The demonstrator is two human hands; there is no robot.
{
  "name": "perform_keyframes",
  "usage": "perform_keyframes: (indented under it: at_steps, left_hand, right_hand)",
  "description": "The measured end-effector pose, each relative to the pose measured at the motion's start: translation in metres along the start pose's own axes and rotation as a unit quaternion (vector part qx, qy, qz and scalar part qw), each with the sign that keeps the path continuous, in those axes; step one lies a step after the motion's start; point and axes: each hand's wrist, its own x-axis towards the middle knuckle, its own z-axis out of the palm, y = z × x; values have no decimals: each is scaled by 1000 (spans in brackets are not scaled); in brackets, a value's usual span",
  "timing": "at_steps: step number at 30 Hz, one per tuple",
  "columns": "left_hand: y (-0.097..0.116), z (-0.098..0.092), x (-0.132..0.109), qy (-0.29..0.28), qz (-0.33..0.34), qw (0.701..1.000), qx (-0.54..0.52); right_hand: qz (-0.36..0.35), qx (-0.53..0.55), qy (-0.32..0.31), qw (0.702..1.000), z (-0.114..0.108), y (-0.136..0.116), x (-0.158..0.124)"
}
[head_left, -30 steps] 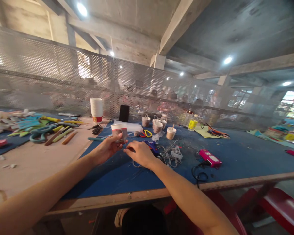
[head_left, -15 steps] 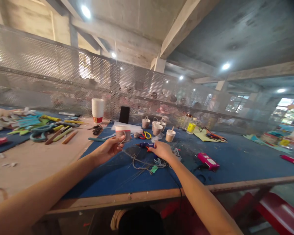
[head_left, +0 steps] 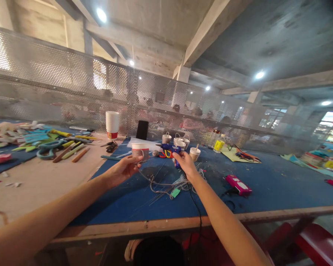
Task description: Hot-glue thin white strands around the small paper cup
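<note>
My left hand (head_left: 127, 166) is closed around a paper cup (head_left: 140, 147) whose lower part is wrapped in grey cord. A loose length of the cord (head_left: 161, 183) trails from it across the blue table top. In my right hand (head_left: 184, 164) is a blue hot glue gun (head_left: 172, 148), held up with its nozzle pointing left toward the cup. Its black cable (head_left: 197, 207) hangs down over the table's front edge. Below my right hand lie a tangle of grey cord (head_left: 183, 181) and a small green scrap (head_left: 175, 193). Yellow-and-red-handled scissors (head_left: 165, 153) lie partly hidden behind the glue gun.
Small cord-wrapped cups (head_left: 180, 142) stand at the back, near a cup holding a stick (head_left: 194, 153). A stack of paper cups (head_left: 112, 125) and a black phone-like slab (head_left: 142, 130) are left. A yellow-labelled bottle (head_left: 219, 143) and pink box (head_left: 238, 184) lie right. Perforated metal screen (head_left: 155, 99) behind.
My right hand has lifted the glue gun off the table and turned it upright, nozzle toward the cup. My left hand still holds the cup in nearly the same place.
</note>
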Motion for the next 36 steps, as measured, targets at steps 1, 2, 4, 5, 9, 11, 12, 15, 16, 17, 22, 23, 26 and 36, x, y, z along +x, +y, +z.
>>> perform_keyframes:
  at_steps: [1, 2, 4, 5, 9, 11, 12, 15, 16, 17, 22, 23, 26, 36]
  left_hand:
    - [0, 0, 1, 2, -2, 1000, -2]
    - [0, -1, 1, 3, -3, 1000, -3]
    - [1, 0, 2, 7, -5, 1000, -1]
    - [1, 1, 1, 10, -6, 1000, 1]
    - [1, 3, 0, 18, -7, 1000, 12]
    - [0, 3, -1, 15, -4, 1000, 16]
    - [0, 3, -1, 13, -1, 1000, 18]
    - [-2, 1, 1, 3, 4, 1000, 19]
    - [-2, 0, 1, 0, 1, 1000, 19]
    - [-2, 0, 1, -2, -1, 1000, 19]
    - [-2, 1, -1, -22, -8, 1000, 20]
    - [-2, 1, -1, -24, -10, 999, 20]
    - [-2, 0, 0, -27, -15, 999, 21]
    - [-5, -3, 1, -35, -6, 999, 25]
  right_hand:
    - [0, 72, -11, 997, 2, -3, -2]
    - [-1, 122, -28, 992, 5, -7, -5]
    - [5, 186, -58, 981, 10, -14, -12]
    - [7, 209, -74, 975, 12, -17, -16]
    - [-24, 228, -117, 966, 15, -28, -27]
    - [-34, 197, -124, 972, 16, -33, -30]
    - [-38, 180, -125, 975, 16, -35, -32]
    - [-63, 141, -125, 980, 19, -39, -38]
    - [-72, 132, -123, 981, 20, -40, -40]
    - [-78, 121, -119, 982, 21, -41, -42]
    - [-92, 52, -101, 989, 24, -42, -51]
    - [-98, 31, -97, 990, 23, -42, -52]
    - [-123, -48, -76, 988, 23, -42, -53]
    - [-210, -185, -14, 960, 27, -28, -49]
